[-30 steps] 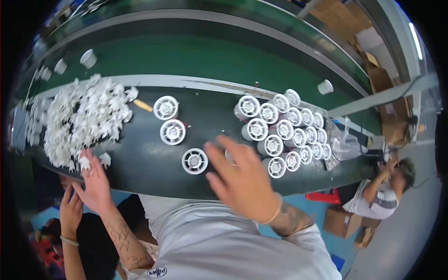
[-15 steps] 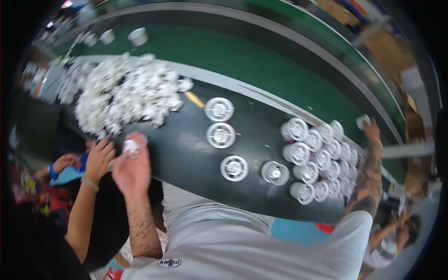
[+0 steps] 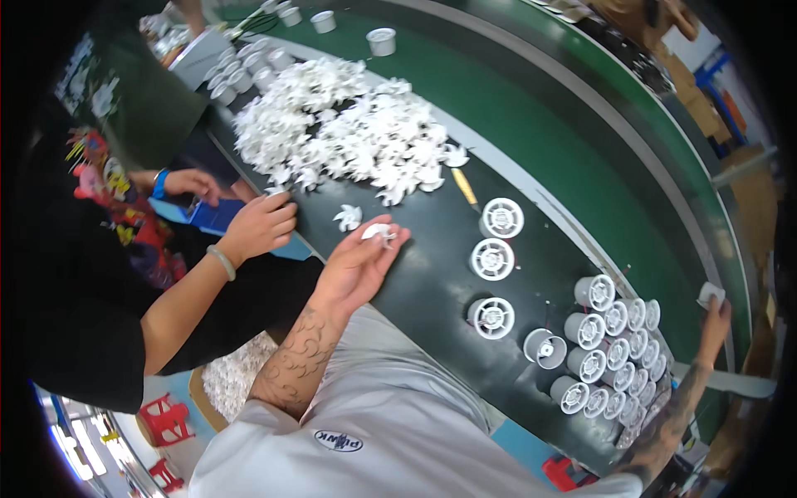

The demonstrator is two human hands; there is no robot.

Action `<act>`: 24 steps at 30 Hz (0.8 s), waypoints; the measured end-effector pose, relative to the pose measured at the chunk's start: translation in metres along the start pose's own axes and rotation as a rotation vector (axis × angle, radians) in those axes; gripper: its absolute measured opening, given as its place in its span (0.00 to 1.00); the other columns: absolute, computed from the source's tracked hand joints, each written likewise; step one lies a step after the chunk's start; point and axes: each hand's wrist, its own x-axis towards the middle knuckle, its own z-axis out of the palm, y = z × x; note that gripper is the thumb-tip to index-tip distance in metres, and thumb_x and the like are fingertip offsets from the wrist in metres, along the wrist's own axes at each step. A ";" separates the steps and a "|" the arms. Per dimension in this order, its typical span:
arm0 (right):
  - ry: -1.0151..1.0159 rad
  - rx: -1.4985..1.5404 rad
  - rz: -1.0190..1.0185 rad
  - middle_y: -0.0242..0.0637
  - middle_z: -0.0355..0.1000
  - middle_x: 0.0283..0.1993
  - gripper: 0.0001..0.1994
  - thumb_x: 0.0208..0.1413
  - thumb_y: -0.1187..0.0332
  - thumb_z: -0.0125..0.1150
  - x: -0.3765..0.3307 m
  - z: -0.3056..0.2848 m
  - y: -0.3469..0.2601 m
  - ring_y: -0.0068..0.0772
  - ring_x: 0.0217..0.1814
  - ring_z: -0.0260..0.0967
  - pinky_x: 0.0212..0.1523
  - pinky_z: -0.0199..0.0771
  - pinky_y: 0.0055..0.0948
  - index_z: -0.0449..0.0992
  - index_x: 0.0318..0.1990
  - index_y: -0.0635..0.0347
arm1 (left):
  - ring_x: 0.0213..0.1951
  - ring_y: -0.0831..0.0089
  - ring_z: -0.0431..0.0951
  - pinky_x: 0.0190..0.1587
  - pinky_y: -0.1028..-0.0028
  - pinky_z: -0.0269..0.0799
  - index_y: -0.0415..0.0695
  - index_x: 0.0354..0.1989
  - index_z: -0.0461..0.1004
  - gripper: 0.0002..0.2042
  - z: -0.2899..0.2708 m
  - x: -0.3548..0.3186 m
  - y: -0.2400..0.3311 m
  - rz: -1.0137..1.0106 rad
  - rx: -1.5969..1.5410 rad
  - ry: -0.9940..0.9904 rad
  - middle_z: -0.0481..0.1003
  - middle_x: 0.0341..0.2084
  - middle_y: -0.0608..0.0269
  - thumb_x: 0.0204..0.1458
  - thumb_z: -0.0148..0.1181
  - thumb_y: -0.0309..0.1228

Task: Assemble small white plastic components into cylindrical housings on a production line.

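My left hand (image 3: 359, 267) is closed on a small white fan blade wheel (image 3: 378, 231), palm up above the dark table. Beside it lies a loose white blade wheel (image 3: 349, 217), near a big pile of the same wheels (image 3: 390, 137). Far to the right, my right hand (image 3: 715, 328) grips a white cup-shaped piece (image 3: 711, 293) over the green belt. In front of me stand three round white housings with spoked grilles (image 3: 491, 318). An open-topped white housing (image 3: 545, 349) has a small round part in its middle.
Several grilled housings (image 3: 616, 353) crowd the table's right end. A yellow-handled tool (image 3: 465, 187) lies beside the pile. White cups (image 3: 381, 41) stand on the green conveyor belt (image 3: 531, 108). At my left, a co-worker's hand (image 3: 259, 224) rests at the table edge, near a blue bin (image 3: 217, 214).
The whole view has swung, so the table sits further right and lower. My left hand still holds the blade wheel, and my right hand still has the white cup-shaped piece over the belt.
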 end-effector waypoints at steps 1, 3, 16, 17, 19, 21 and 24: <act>0.013 0.155 -0.075 0.41 0.72 0.49 0.24 0.61 0.57 0.54 -0.035 -0.001 -0.042 0.28 0.45 0.70 0.43 0.70 0.26 0.69 0.59 0.65 | 0.57 0.57 0.71 0.59 0.71 0.71 0.34 0.52 0.67 0.13 0.002 -0.004 0.003 -0.021 -0.011 0.041 0.74 0.46 0.52 0.59 0.55 0.22; 0.020 0.448 -0.205 0.41 0.71 0.51 0.24 0.63 0.57 0.52 -0.131 -0.003 -0.100 0.26 0.46 0.69 0.44 0.69 0.24 0.68 0.60 0.65 | 0.55 0.60 0.73 0.55 0.73 0.74 0.35 0.52 0.68 0.12 0.000 -0.004 0.001 -0.057 -0.045 0.065 0.75 0.43 0.54 0.60 0.55 0.24; -0.976 0.844 -0.078 0.38 0.71 0.45 0.34 0.43 0.54 0.72 -0.412 0.192 -0.185 0.30 0.45 0.70 0.47 0.69 0.27 0.69 0.55 0.66 | 0.40 0.68 0.78 0.39 0.72 0.76 0.40 0.51 0.69 0.11 0.002 0.000 -0.006 -0.030 0.114 -0.201 0.76 0.43 0.51 0.60 0.51 0.23; -0.881 0.630 -0.374 0.40 0.71 0.44 0.33 0.44 0.56 0.70 -0.403 0.196 -0.183 0.30 0.43 0.69 0.45 0.70 0.28 0.69 0.54 0.67 | 0.39 0.68 0.79 0.40 0.73 0.77 0.40 0.50 0.69 0.10 0.002 -0.002 -0.002 -0.042 0.101 -0.170 0.75 0.43 0.51 0.61 0.51 0.25; -0.744 0.415 -0.578 0.51 0.71 0.42 0.31 0.38 0.65 0.70 -0.397 0.198 -0.197 0.45 0.41 0.73 0.43 0.74 0.35 0.70 0.52 0.68 | 0.39 0.67 0.79 0.41 0.73 0.77 0.40 0.50 0.68 0.10 0.001 -0.001 -0.005 0.067 0.262 -0.082 0.75 0.43 0.50 0.62 0.52 0.25; -0.695 0.464 -0.546 0.50 0.72 0.42 0.31 0.38 0.64 0.70 -0.395 0.207 -0.188 0.45 0.41 0.73 0.42 0.74 0.35 0.70 0.52 0.68 | 0.38 0.67 0.80 0.43 0.73 0.78 0.40 0.53 0.66 0.12 0.008 0.001 -0.005 0.216 0.472 0.005 0.75 0.42 0.50 0.61 0.51 0.25; -0.651 0.520 -0.494 0.48 0.72 0.41 0.31 0.38 0.64 0.70 -0.395 0.215 -0.182 0.43 0.39 0.73 0.41 0.74 0.35 0.70 0.52 0.68 | 0.39 0.68 0.80 0.43 0.73 0.78 0.41 0.56 0.65 0.15 0.029 0.001 -0.002 0.212 0.477 0.103 0.75 0.42 0.50 0.60 0.52 0.24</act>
